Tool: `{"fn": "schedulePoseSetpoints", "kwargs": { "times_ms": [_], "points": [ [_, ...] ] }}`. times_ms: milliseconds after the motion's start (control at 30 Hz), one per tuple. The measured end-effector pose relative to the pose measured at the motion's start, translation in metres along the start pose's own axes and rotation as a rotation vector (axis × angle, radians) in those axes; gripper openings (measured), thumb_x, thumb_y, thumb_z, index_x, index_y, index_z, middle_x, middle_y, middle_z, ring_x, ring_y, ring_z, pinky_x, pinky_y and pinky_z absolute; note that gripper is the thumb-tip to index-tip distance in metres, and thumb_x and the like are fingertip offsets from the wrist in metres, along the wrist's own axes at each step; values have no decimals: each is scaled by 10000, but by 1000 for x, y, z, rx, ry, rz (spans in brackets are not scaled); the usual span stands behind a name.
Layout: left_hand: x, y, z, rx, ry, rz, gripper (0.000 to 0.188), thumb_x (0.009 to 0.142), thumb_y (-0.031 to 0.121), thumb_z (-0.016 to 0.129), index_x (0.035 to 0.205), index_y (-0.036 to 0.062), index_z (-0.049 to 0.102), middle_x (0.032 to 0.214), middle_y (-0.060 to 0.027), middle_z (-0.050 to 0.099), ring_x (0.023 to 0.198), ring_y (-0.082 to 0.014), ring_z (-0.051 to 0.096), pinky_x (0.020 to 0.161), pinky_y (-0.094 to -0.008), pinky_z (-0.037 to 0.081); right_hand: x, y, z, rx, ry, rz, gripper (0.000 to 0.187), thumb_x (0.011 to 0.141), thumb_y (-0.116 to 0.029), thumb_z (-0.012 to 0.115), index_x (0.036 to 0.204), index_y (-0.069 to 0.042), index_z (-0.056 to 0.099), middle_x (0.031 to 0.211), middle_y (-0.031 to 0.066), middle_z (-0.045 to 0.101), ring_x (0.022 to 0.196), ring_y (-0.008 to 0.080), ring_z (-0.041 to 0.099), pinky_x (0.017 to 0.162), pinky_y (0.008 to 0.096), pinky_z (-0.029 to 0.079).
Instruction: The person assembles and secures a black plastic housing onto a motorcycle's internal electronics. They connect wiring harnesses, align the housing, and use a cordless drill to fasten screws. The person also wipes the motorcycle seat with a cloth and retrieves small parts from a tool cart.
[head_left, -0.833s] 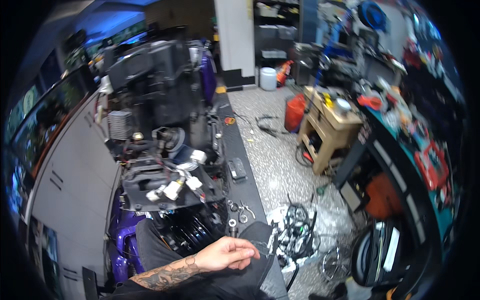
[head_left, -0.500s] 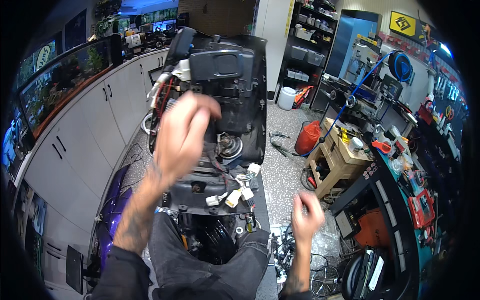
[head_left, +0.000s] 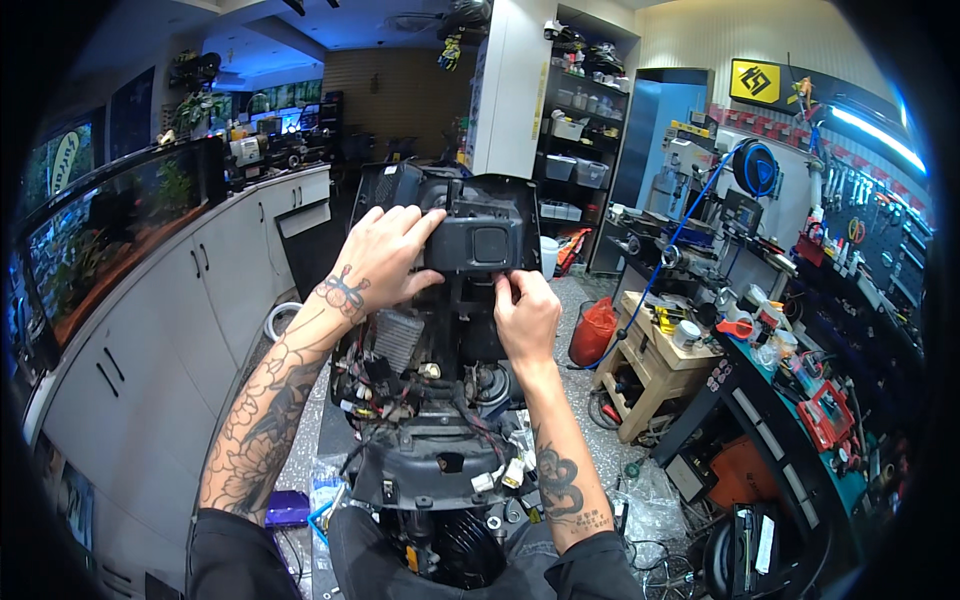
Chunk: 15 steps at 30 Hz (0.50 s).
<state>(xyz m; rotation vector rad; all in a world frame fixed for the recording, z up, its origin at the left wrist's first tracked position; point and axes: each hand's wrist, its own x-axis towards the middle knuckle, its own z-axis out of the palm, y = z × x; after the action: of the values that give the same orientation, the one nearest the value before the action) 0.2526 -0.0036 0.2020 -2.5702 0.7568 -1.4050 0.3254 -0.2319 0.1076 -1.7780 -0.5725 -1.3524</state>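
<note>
In front of me stands a scooter-like black plastic body panel [head_left: 529,205] with a dark plastic box [head_left: 475,245] on its upper middle. The left side of that box is in the grasp of my left hand [head_left: 390,255], fingers over the top and thumb below. At the box's lower right edge, my right hand [head_left: 527,312] has its fingertips pinched together; what lies between them is hidden. Below my hands are a grey finned part [head_left: 400,340], a round metal disc [head_left: 493,385] and loose white connectors [head_left: 488,481] on wires.
A wooden stand [head_left: 660,370] and a red bag [head_left: 596,331] are to the right, before a workbench [head_left: 770,372] crowded with tools. White cabinets [head_left: 160,310] and a fish tank [head_left: 125,235] line the left. A purple panel [head_left: 288,508] lies low at left.
Both hands have moved up and forward to the dark box, the left from mid-air over the wiring, the right from beside my knee. The view has tilted up.
</note>
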Motion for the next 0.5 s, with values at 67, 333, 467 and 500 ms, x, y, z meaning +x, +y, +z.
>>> {"fn": "schedulePoseSetpoints", "kwargs": {
  "times_ms": [67, 333, 467, 500],
  "points": [
    [3, -12, 3, -58, 46, 6, 827, 721, 436, 957, 1374, 21, 664, 1087, -92, 657, 1044, -272, 657, 938, -414, 509, -2, -3, 3, 5, 11, 53, 147, 952, -108, 806, 932, 27, 752, 830, 159, 708, 664, 311, 697, 633, 419, 538],
    [18, -39, 16, -201, 146, 177, 801, 662, 437, 984, 1294, 26, 715, 999, -94, 625, 936, -283, 635, 851, -417, 504, -6, -28, 12, 33, 106, 225, 62, 947, -22, 767, 931, 26, 732, 845, 113, 681, 606, 215, 673, 574, 354, 515],
    [23, -44, 17, -242, 169, 210, 804, 650, 448, 988, 1288, 35, 723, 980, -87, 624, 921, -282, 639, 849, -414, 506, -9, -35, 20, 19, 173, 308, 66, 945, -22, 770, 957, 37, 744, 857, 104, 690, 588, 192, 635, 577, 342, 504],
    [24, -46, 17, -248, 162, 214, 805, 648, 449, 989, 1287, 35, 724, 977, -86, 623, 919, -282, 638, 844, -415, 506, -10, -37, 22, 21, 196, 322, 67, 945, -21, 769, 963, 40, 746, 856, 103, 688, 585, 191, 630, 578, 342, 503]
  ]
}}
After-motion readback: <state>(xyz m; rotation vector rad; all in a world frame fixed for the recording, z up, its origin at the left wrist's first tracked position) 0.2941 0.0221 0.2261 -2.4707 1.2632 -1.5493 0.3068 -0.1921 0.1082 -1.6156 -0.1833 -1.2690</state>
